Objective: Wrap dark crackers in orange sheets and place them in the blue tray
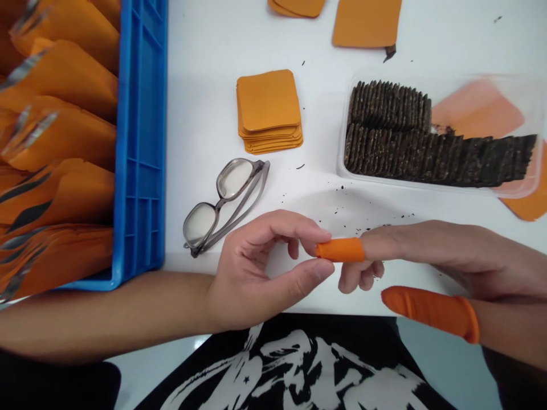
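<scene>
In the head view, my left hand [252, 267] pinches the tip of an orange finger cot [344, 249] between thumb and fingers. That cot sits over the end of the outstretched index finger of my right hand [453, 247]. A second orange finger cot [431, 312], with a rolled rim, covers my right thumb, which points left and stands apart from the index finger. The other right fingers are partly hidden and curl below the index finger. Nothing is held in my right hand.
Folded eyeglasses [217, 205] lie near my left hand, below a stack of orange packets [269, 108]. A clear plastic box [384, 181] holds rows of dark thin slabs [397, 148]. At left, a blue crate [141, 136] holds orange pouches [64, 131]. Dark crumbs dot the white table.
</scene>
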A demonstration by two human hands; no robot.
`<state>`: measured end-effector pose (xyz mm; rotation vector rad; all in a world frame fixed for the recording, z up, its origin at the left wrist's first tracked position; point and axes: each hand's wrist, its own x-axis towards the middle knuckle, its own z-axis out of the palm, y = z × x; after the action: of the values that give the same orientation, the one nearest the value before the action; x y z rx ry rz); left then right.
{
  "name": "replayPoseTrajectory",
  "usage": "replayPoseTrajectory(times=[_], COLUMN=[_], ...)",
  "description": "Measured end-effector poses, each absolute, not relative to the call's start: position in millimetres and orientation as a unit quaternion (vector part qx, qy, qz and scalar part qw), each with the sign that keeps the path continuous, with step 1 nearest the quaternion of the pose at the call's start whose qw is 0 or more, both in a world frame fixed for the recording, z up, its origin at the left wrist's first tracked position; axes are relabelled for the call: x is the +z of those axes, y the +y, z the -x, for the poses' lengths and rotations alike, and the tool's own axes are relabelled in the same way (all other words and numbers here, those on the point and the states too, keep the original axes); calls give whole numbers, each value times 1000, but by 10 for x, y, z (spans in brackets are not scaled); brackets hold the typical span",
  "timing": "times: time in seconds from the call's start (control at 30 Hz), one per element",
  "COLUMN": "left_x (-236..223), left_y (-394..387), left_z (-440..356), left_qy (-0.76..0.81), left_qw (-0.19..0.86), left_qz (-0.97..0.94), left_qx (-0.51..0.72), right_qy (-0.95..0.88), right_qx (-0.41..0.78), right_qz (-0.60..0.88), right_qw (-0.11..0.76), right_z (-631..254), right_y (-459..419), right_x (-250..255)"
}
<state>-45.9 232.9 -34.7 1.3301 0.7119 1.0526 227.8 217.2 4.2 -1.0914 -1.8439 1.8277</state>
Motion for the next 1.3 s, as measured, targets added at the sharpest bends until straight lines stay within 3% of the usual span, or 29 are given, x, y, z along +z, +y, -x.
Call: replayPoseTrajectory(times=[0.53, 1.3], left_x=[-343, -343], left_y=[2308, 2305], left_z=[456, 430], left_qy=[320, 313], left_qw=[602, 613], left_qz=[-566, -547], left_qx=[464, 476], right_qy=[-626, -681], right_qx=[626, 567], right_qz=[406, 409], right_qw=[225, 219], right_z=[-2166, -2261], right_y=[2234, 2202], right_x=[132, 66])
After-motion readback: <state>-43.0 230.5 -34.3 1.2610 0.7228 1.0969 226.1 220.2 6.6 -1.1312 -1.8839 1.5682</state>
